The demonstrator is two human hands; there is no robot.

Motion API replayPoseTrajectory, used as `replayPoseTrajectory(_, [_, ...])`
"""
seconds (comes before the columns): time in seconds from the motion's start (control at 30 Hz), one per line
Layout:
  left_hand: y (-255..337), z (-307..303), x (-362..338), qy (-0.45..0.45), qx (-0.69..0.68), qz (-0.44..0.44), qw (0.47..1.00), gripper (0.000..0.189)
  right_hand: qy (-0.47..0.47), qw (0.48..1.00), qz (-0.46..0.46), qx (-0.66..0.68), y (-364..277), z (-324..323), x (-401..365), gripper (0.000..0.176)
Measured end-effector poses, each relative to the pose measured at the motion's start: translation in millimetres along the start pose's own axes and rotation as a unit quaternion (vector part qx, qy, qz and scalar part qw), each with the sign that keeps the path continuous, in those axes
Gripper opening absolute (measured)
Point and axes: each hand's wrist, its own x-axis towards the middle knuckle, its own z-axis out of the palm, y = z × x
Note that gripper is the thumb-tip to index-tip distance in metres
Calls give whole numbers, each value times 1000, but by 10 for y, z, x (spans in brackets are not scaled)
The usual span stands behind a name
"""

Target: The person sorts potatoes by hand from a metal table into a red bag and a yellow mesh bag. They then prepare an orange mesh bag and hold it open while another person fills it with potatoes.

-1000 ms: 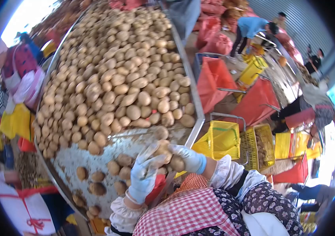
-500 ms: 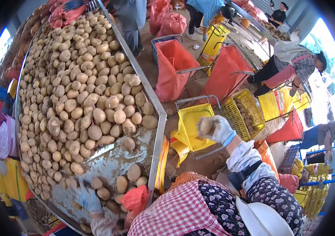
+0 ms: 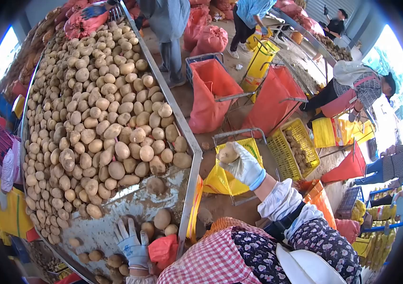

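My right hand point(image 3: 245, 168), in a white glove with a blue cuff, is closed around a potato point(image 3: 228, 154). It is above a yellow mesh bag point(image 3: 237, 177) hung on a metal frame. My left hand point(image 3: 132, 247), also gloved, is open with its fingers spread over the metal sorting table point(image 3: 111, 218). Several loose potatoes point(image 3: 162, 219) lie to its right, and others point(image 3: 115, 260) lie to its left. A crumpled red bag point(image 3: 163, 249) lies beside its wrist. The large potato heap point(image 3: 92, 118) covers the far part of the table.
A raised metal rim point(image 3: 194, 156) borders the table. Beyond it stand red bags point(image 3: 211, 94) on frames and a yellow crate point(image 3: 296, 146) holding potatoes. Co-workers stand around, one bending at the right point(image 3: 357, 90) and one at the left point(image 3: 2, 151).
My right hand has moved left with the potato, over the yellow bag. My left hand has moved right across the table, its fingers now spread among shifted potatoes.
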Motion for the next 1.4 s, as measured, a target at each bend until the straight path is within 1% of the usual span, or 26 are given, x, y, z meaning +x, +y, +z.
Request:
replayPoseTrajectory(0.1, [22, -160, 18, -62, 34, -119, 990, 63, -51, 997, 10, -51, 11, -204, 83, 19])
replayPoseTrajectory(0.17, [-298, 63, -233, 15, 1, -115, 993, 60, -78, 986, 123, -77, 92, -585, 169, 26])
replayPoseTrajectory(0.23, [-408, 114, -343, 40, 31, -161, 986, 63, 18, 945, 247, -212, 216, -561, 89, 28])
replayPoseTrajectory(0.33, [-504, 184, -403, 44, 47, -199, 978, 69, -44, 898, 304, -316, 263, -735, 159, 29])
replayPoseTrajectory(0.43, [-532, 219, -424, 50, 51, -214, 974, 75, 17, 896, 340, -286, -247, -291, 565, 14])
replayPoseTrajectory(0.47, [-502, 205, -437, 54, 49, -222, 972, 75, -97, 928, 326, -155, -418, -579, 1149, 18])
replayPoseTrajectory(0.5, [-458, 182, -451, 39, 42, -226, 972, 76, -63, 947, 84, -304, -759, -239, 1322, 18])
replayPoseTrajectory(0.53, [-408, 168, -463, 21, 36, -229, 973, 78, -49, 991, 68, -106, -1107, 29, 1655, 19])
replayPoseTrajectory(0.6, [-206, 155, -415, 47, -4, -235, 971, 71, -135, 984, -92, -78, -1725, 582, 1799, 42])
replayPoseTrajectory(0.63, [-100, 139, -437, 73, -37, -246, 966, 65, 36, 976, -184, -114, -1798, 792, 1898, 57])
replayPoseTrajectory(0.7, [-161, 192, -710, 49, -97, -297, 949, 60, 14, 970, -136, -201, -1867, 746, 2347, 55])
replayPoseTrajectory(0.73, [-120, 160, -772, 43, -27, -318, 947, 56, -44, 960, -149, -233, -1725, 594, 2597, 49])
replayPoseTrajectory(0.77, [-124, 114, -813, 130, -7, -274, 953, 54, 23, 932, -195, -304, -1210, 1170, 1951, 40])
replayPoseTrajectory(0.87, [-366, -31, -1113, 150, 6, -352, 924, 54, -210, 764, -291, -537, -158, 1161, 1801, 35])
replayPoseTrajectory(0.9, [-440, -97, -1196, 222, -62, -405, 885, 53, -302, 680, -352, -568, 237, 1178, 1694, 35])
replayPoseTrajectory(0.93, [-489, -141, -1280, 296, -128, -443, 836, 51, -319, 677, -243, -617, 548, 1475, 1128, 39])
replayPoseTrajectory(1.0, [-837, -18, -1701, 343, -157, -494, 784, 49, -446, 381, -391, -709, 913, 1944, 691, 55])
replayPoseTrajectory(1.03, [-960, 36, -1851, 385, -190, -527, 734, 47, -435, 343, -383, -739, 1133, 2004, 670, 61])
replayPoseTrajectory(1.07, [-954, -121, -1845, 476, -250, -478, 694, 46, -406, 333, -392, -755, 1323, 2058, 716, 63])
replayPoseTrajectory(1.1, [-1043, -134, -1979, 477, -252, -487, 687, 46, -377, 322, -401, -770, 1511, 2113, 778, 66])
replayPoseTrajectory(1.17, [-1294, -158, -2328, 362, -655, -384, 540, 45, -257, 309, -403, -823, 1823, 2174, 923, 69])
replayPoseTrajectory(1.2, [-836, -418, -1893, 439, -547, -413, 581, 43, -219, 281, -411, -839, 2002, 2032, 1089, 70])
replayPoseTrajectory(1.23, [-701, -493, -1780, 431, -509, -425, 612, 45, -214, 262, -375, -863, 2126, 2097, 746, 72])
replayPoseTrajectory(1.3, [-546, -356, -1673, 323, -307, -397, 802, 44, -290, 319, -424, -797, 2452, 1759, 610, 66])
replayPoseTrajectory(1.33, [-390, -419, -1567, 310, -390, -347, 795, 48, -294, 314, -423, -798, 2452, 1668, 418, 66])
replayPoseTrajectory(1.4, [-339, -312, -1369, 221, -235, -190, 927, 52, -476, 345, -247, -770, 2370, 1642, 42, 57])
